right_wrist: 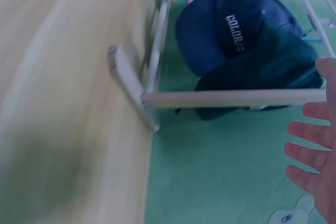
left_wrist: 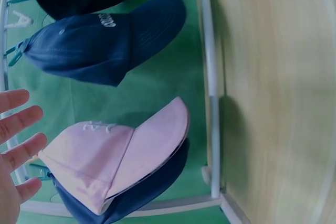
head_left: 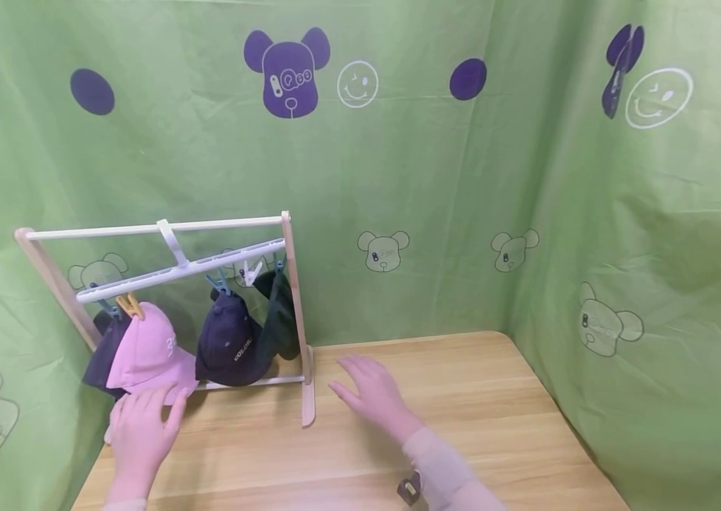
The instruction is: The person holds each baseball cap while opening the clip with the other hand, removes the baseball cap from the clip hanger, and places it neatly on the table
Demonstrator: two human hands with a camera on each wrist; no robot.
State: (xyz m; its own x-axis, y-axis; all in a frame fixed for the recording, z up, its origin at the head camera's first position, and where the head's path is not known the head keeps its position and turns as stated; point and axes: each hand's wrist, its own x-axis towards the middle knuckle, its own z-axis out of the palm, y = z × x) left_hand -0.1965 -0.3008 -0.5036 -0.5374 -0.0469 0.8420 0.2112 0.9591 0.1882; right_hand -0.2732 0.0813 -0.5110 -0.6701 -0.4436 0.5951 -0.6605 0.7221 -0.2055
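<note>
Several caps hang by clips from a white clip hanger [head_left: 184, 268] that is hooked on a small wooden rack [head_left: 299, 312]. On the left a pink cap [head_left: 150, 348] overlaps a dark cap [head_left: 100, 362]; an orange clip [head_left: 130, 306] pinches the pink one. Farther right hang a navy cap [head_left: 229, 344] with white lettering and a dark green cap [head_left: 280, 319]. My left hand [head_left: 143, 433] is in front of the pink cap, fingers extended, holding nothing. To the right of the rack, my right hand [head_left: 376, 394] hovers over the table with spread fingers and nothing in it.
Beneath the rack lies a wood-grain table [head_left: 463, 397]. A green curtain [head_left: 399, 170] with bear prints encloses the back and sides. One white clip [head_left: 252, 273] on the hanger holds no cap. A small dark object [head_left: 409, 488] shows beside my right sleeve.
</note>
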